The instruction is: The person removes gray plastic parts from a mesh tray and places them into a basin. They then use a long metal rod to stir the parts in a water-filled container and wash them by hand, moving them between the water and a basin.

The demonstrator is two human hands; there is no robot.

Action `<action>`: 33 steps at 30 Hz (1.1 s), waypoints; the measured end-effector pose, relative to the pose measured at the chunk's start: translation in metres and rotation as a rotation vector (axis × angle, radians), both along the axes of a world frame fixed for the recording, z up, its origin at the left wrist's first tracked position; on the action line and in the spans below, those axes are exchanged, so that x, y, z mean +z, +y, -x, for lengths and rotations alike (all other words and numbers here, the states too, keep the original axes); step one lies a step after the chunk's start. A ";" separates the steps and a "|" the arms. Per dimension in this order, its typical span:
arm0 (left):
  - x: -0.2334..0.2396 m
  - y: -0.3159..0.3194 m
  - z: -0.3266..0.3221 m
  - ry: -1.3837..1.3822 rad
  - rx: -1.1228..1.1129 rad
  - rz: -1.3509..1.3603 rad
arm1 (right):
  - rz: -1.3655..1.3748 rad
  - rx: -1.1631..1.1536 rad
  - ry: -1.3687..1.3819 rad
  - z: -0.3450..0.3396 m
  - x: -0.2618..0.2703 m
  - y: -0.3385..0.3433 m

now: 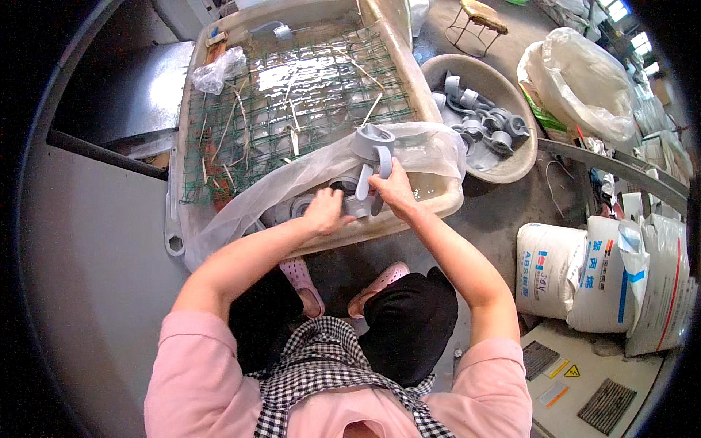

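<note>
My right hand (395, 190) grips a grey moulded plastic part (373, 141), with a round cup-like ring at the top and long flat prongs hanging down. It is held above the near rim of a large water tub (446, 205). My left hand (327, 212) is beside it, low at the tub's near end, fingers bent over more grey plastic parts (300, 207). Whether those fingers grasp one is unclear. A sheer white mesh cloth (323, 159) stretches across the tub behind both hands and over its right corner.
Green wire mesh (323, 82) lies in the tub's water, with a crumpled clear plastic bag (219, 71) at its left. A round basin (526, 159) of grey parts stands right. Large sacks (550, 268) sit on a cabinet; a wrench (174, 219) leans left. A stool (482, 19) stands behind.
</note>
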State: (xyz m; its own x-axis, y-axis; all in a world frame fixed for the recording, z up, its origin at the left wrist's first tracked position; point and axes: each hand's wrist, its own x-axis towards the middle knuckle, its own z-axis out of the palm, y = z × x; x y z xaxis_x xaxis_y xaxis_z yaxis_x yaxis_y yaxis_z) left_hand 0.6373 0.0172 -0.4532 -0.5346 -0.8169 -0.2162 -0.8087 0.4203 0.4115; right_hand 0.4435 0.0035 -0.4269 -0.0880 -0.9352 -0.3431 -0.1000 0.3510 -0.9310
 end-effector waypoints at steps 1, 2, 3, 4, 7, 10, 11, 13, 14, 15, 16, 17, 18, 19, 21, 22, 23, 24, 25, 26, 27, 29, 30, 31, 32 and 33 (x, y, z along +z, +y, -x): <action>-0.010 0.001 0.001 0.033 -0.010 -0.109 | -0.002 0.015 -0.010 -0.010 0.005 -0.002; -0.010 0.001 0.015 0.041 0.020 -0.142 | -0.009 -0.023 -0.054 -0.013 0.009 -0.003; -0.008 0.001 0.028 0.053 0.045 -0.179 | -0.020 -0.066 -0.094 -0.012 0.009 -0.004; -0.003 -0.012 0.035 0.007 0.003 -0.245 | 0.084 -0.067 -0.009 -0.012 0.002 -0.008; -0.020 -0.008 0.031 0.354 0.101 -0.198 | 0.037 0.022 0.069 -0.023 0.032 -0.019; -0.021 -0.005 0.036 0.482 0.140 -0.195 | 0.053 -0.010 0.101 -0.019 0.037 -0.032; -0.019 -0.003 0.035 0.482 0.156 -0.210 | 0.054 -0.016 0.084 -0.019 0.036 -0.033; -0.017 -0.005 0.028 0.473 0.155 -0.267 | 0.111 0.016 0.136 -0.019 0.035 -0.030; -0.012 -0.008 0.023 0.464 0.153 -0.312 | 0.039 0.015 0.018 -0.018 0.042 -0.028; -0.007 -0.012 0.019 0.427 0.153 -0.296 | -0.032 0.005 -0.098 -0.013 0.047 -0.025; -0.003 -0.018 0.013 0.497 0.131 -0.442 | -0.034 0.016 -0.098 0.001 0.030 -0.029; 0.001 -0.023 0.003 0.559 0.112 -0.586 | -0.091 0.030 -0.203 0.011 0.034 -0.028; 0.004 -0.024 -0.006 0.741 0.054 -0.606 | -0.132 0.039 -0.270 0.013 0.039 -0.028; 0.005 -0.034 -0.015 0.594 0.066 -0.719 | -0.174 0.047 -0.337 0.013 0.042 -0.028; 0.012 -0.042 -0.020 0.458 -0.120 -0.561 | -0.196 0.033 -0.414 0.019 0.040 -0.028; 0.014 -0.038 -0.019 0.449 -0.165 -0.440 | -0.217 0.023 -0.493 0.021 0.039 -0.027; 0.022 -0.029 -0.012 0.440 -0.216 -0.321 | -0.216 0.013 -0.491 0.023 0.038 -0.026; 0.028 -0.020 -0.006 0.381 -0.204 -0.209 | -0.202 -0.053 -0.548 0.020 0.039 -0.027; 0.034 -0.011 0.001 0.348 -0.189 -0.179 | -0.187 -0.120 -0.604 0.017 0.040 -0.028; 0.033 -0.004 0.000 0.304 -0.146 -0.161 | -0.178 -0.058 -0.571 0.010 0.046 -0.027; 0.031 0.001 0.001 0.266 -0.108 -0.148 | -0.177 -0.057 -0.573 0.001 0.055 -0.026; 0.029 0.005 0.001 0.271 -0.089 -0.095 | -0.025 0.017 -0.409 -0.014 0.072 -0.024; 0.028 0.007 0.002 0.279 -0.070 -0.045 | 0.035 0.074 -0.256 -0.015 0.079 -0.026; 0.027 0.010 0.006 0.280 -0.074 -0.049 | 0.032 0.069 -0.255 -0.013 0.088 -0.024; 0.027 0.010 0.012 0.230 -0.006 -0.097 | 0.091 0.058 -0.238 -0.012 0.101 -0.024; 0.025 0.009 0.017 0.180 0.062 -0.146 | 0.149 0.046 -0.219 -0.009 0.109 -0.025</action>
